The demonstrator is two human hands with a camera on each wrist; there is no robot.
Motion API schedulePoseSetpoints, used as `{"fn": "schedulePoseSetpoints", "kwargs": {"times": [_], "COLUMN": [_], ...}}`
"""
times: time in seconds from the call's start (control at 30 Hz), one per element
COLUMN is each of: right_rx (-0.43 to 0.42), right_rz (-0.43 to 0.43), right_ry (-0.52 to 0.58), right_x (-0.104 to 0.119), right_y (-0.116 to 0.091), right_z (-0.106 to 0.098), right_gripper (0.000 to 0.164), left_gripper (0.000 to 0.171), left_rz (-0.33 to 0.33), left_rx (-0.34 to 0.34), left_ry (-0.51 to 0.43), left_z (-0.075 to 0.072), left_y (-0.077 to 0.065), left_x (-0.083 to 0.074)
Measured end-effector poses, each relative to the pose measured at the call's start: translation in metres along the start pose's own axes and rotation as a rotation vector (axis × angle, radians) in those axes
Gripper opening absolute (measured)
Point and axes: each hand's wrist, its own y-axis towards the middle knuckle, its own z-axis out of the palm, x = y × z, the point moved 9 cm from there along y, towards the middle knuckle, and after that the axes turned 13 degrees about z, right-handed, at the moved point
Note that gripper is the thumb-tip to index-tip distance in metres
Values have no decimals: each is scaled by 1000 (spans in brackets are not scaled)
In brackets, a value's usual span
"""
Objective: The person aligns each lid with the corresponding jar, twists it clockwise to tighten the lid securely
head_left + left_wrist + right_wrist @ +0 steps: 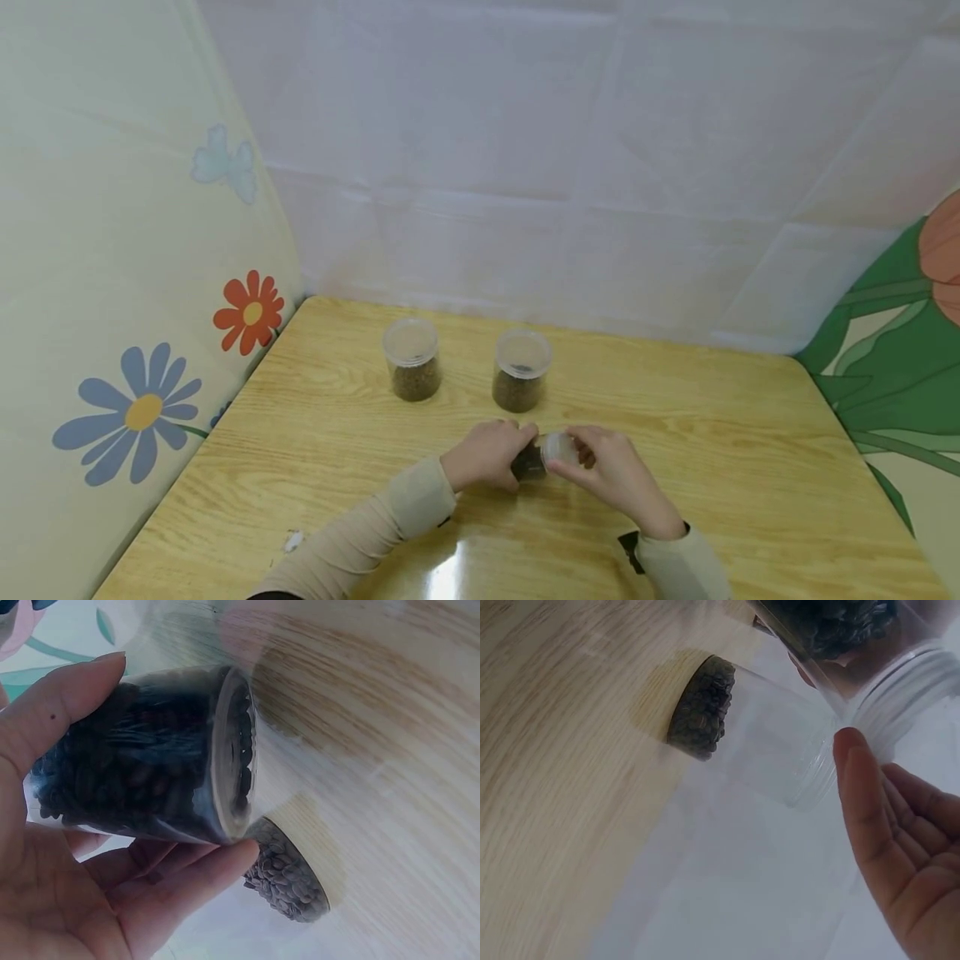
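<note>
My left hand [486, 454] grips a clear jar [531, 462] round its body, tipped onto its side above the table. Dark seed-like or bean-like pieces [142, 765] fill part of it, and its base faces the left wrist camera. At the other end, the thumb and fingers of my right hand [611, 467] hold the clear lid [559, 450]. In the right wrist view the lid [915, 690] is at the jar's mouth; whether it is screwed tight cannot be told.
Behind the hands, two lidded clear jars stand upright, a left one [415, 379] and a right one [519, 390], each partly filled with dark pieces. The wooden table [712, 433] meets a pale hanging sheet [480, 167] at the back and flower-printed cloth [142, 408] on both sides.
</note>
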Motion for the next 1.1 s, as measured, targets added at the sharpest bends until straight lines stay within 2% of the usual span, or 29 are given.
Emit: {"fn": "schedulePoseSetpoints", "kwargs": {"times": [0.13,0.23,0.37,0.5,0.67,0.87,1.1], "right_rx": [11,15,0,-4,-7,12,50], "right_rz": [12,-10,-112,-237,-308,-300,-199], "right_ry": [-29,-40,-52,-42,-41,-57,-65], "right_x": [-1,-1,3,10,15,16,13], "right_y": [0,-2,-8,-12,-13,-11,-7], "right_z": [0,-2,-7,-9,-10,-9,-5], "right_gripper": [51,58,67,67,63,60,50], "left_gripper": [55,56,57,58,57,56,55], "left_rz": [5,14,20,18,20,23,15], "left_rx": [4,7,12,18,15,12,18], "left_ry": [-5,1,8,11,4,-3,-6], "left_z": [1,1,2,1,0,0,0], "left_y": [1,2,3,2,2,2,3], "left_x": [2,2,2,3,2,3,4]}}
